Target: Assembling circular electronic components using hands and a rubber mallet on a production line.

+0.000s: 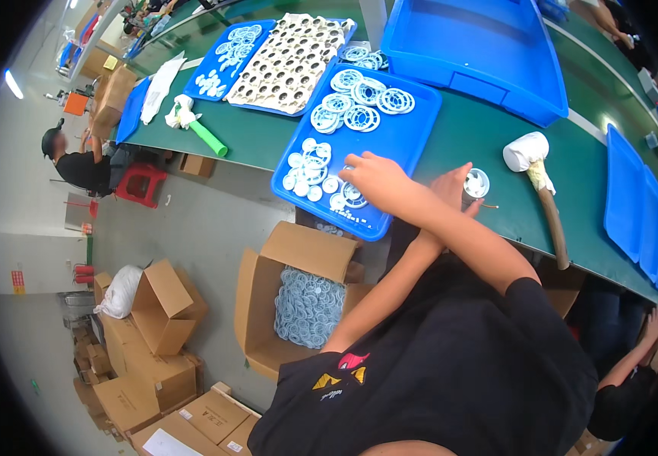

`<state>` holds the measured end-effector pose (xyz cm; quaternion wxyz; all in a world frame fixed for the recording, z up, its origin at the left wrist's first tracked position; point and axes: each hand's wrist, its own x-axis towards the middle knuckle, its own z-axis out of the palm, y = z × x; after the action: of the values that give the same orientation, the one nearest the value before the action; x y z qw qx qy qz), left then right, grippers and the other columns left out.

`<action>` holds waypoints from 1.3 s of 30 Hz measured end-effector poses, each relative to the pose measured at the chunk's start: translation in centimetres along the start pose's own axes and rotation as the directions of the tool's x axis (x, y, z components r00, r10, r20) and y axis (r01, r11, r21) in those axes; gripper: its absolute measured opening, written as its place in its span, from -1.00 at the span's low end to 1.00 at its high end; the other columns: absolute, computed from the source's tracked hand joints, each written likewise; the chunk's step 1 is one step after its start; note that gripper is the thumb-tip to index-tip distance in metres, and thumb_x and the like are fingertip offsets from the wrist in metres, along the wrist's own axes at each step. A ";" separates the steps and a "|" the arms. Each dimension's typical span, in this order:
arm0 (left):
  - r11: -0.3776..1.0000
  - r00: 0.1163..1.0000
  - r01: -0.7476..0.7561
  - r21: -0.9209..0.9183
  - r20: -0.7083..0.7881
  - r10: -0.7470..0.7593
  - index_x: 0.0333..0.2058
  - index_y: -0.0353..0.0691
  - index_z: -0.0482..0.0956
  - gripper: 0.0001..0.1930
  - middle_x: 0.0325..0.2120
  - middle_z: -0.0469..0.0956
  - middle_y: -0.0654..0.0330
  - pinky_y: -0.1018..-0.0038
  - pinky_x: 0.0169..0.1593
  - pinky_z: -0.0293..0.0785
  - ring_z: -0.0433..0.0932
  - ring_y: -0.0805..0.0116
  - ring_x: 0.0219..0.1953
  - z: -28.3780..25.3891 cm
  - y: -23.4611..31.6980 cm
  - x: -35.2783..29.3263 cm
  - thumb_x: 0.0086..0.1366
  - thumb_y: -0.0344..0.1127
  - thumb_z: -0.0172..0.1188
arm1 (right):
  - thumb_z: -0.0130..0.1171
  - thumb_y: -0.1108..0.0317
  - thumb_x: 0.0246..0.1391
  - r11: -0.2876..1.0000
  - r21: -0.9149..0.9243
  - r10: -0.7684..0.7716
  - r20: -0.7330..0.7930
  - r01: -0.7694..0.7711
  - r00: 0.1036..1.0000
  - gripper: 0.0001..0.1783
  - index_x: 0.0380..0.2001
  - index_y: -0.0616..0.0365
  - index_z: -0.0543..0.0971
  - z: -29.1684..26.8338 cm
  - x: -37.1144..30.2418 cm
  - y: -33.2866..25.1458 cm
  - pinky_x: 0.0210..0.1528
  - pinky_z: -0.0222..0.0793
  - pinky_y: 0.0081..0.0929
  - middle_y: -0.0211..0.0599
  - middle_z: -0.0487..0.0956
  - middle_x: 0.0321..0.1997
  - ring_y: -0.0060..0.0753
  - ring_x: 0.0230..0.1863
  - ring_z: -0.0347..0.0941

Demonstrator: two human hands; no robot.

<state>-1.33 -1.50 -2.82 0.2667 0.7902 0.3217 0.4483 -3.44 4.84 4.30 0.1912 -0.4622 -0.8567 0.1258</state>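
My forearms cross, the right over the left. My left hand (449, 187) is closed around the side of a short grey cylinder (469, 199) on the green bench; white pieces (477, 183) show in its round top, and a thin copper-coloured wire sticks out beside it. My right hand (381, 181) reaches over the near part of a blue tray (409, 140). Its fingers are bent down beside small white discs (306, 173), and whatever is between the fingertips is hidden. Larger white slotted rings (361, 118) lie in the far part of that tray.
A white-headed mallet (545, 190) lies on the bench to the right. A deep blue bin (473, 53) stands behind; an egg-crate tray (291, 62) and a green-handled tool (209, 140) lie further left. Below, an open carton (257, 304) holds many rings. Other people work nearby.
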 end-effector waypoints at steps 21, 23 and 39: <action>0.013 0.743 0.416 -0.909 0.332 -0.581 0.34 -0.18 0.32 -0.51 0.14 0.53 0.12 0.28 0.11 0.56 0.58 0.23 0.10 -3.3 1.3 2.8 0.63 -0.02 -0.11 | 0.26 0.52 0.18 0.711 0.681 0.580 -0.425 -0.177 0.695 -0.75 -0.06 0.24 0.59 -11.1 -14.5 1.0 -0.21 0.52 -0.50 -0.27 0.52 -0.08 -0.46 -0.24 0.58; -0.079 0.727 0.448 -0.890 0.414 -0.548 0.35 -0.18 0.30 -0.49 0.13 0.54 0.08 0.27 0.01 0.58 0.61 0.22 -0.01 -3.3 0.3 2.4 0.63 0.02 -0.11 | 0.27 0.55 0.17 0.607 0.750 0.709 -0.362 -0.263 0.605 -0.76 -0.08 0.30 0.58 -11.3 -16.6 2.6 -0.23 0.55 -0.51 -0.20 0.55 -0.08 -0.44 -0.26 0.62; 0.968 0.961 0.225 0.111 0.139 -0.239 0.09 -0.38 0.53 -0.51 -0.09 0.58 -0.15 0.07 0.16 0.38 0.49 -0.15 0.00 0.6 4.3 3.0 0.54 0.01 0.09 | 0.34 0.51 0.22 0.637 0.651 0.759 -0.437 -0.413 0.483 -0.77 -0.09 0.36 0.57 -6.1 -21.8 7.8 -0.14 0.58 -0.50 -0.23 0.66 -0.17 -0.47 -0.19 0.66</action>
<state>1.54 -2.12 1.61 0.3036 0.7903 0.4119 0.3371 15.95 -9.01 2.14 0.5362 -0.6865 -0.4460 0.2058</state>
